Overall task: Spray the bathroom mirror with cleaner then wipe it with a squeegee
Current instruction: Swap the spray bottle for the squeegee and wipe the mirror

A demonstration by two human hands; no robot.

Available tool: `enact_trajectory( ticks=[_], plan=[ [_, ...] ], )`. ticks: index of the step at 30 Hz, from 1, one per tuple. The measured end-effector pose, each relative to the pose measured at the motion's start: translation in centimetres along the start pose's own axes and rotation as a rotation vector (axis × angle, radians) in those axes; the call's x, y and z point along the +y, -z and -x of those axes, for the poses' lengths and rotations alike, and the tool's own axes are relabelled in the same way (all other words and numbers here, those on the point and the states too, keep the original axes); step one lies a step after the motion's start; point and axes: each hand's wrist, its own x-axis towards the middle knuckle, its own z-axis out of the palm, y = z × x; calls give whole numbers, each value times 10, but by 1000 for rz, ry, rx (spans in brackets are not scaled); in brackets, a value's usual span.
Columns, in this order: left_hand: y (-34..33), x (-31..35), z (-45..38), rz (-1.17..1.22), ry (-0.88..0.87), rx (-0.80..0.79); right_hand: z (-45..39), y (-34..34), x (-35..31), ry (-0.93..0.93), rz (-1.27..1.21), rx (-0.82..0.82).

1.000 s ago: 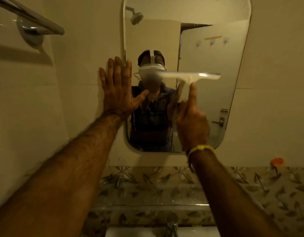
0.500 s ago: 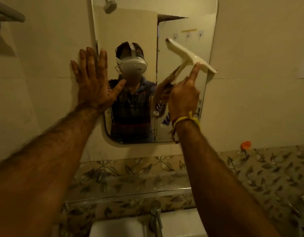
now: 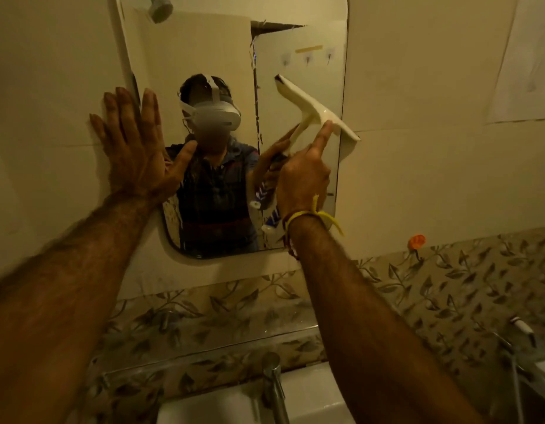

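currently: squeegee (image 3: 315, 107), white, held by its handle in the right hand (image 3: 303, 175), forefinger laid up toward the blade; blade against the mirror (image 3: 204, 50) by its right edge, long axis slanting from upper left to lower right, lower tip overhanging the mirror's frame. left hand (image 3: 133, 148): flat, fingers spread, holding nothing, pressed across the mirror's left edge, well apart from the squeegee.

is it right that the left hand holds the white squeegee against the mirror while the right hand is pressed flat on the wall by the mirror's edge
Not quite: the hands are swapped. In the head view the right hand holds the white squeegee against the mirror, and the left hand is pressed flat on the wall by the mirror's edge.
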Motion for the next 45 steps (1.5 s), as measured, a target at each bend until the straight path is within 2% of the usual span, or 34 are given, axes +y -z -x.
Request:
enact_trajectory(
  ticks=[2,6,12,14,18,21,26,30,32,34,39,41,45],
  plan=[
    [3,-1,1,17,-16,-17,16,-2,2,1,-10,-12],
    [8,-9,5,73,-42,-27,83,-9,23,104,109,-168],
    [13,-19,6,176,-44,-64,32,-19,-20,188,42,-146],
    [17,-20,7,244,-22,-91,41,-26,-21,285,87,-117],
    [29,-22,5,313,-3,-164,97,-44,23,581,337,-264],
    [37,-27,3,359,5,-246,79,-48,5,691,355,-241],
    [26,-29,11,448,59,-74,38,-50,-54,888,355,-244],
    [7,-32,16,471,75,65,42,-34,-2,1029,418,-395],
    [-4,-33,15,348,57,112,49,-22,34,1044,485,-433],
    [-10,-33,16,201,22,130,51,-22,45,1042,505,-364],
    [-8,-35,15,174,-7,94,44,-54,-3,952,457,-195],
    [-4,-33,15,177,4,59,51,-50,11,893,453,-232],
    [-1,-35,13,173,34,-23,81,-16,81,862,487,-354]
  ],
)
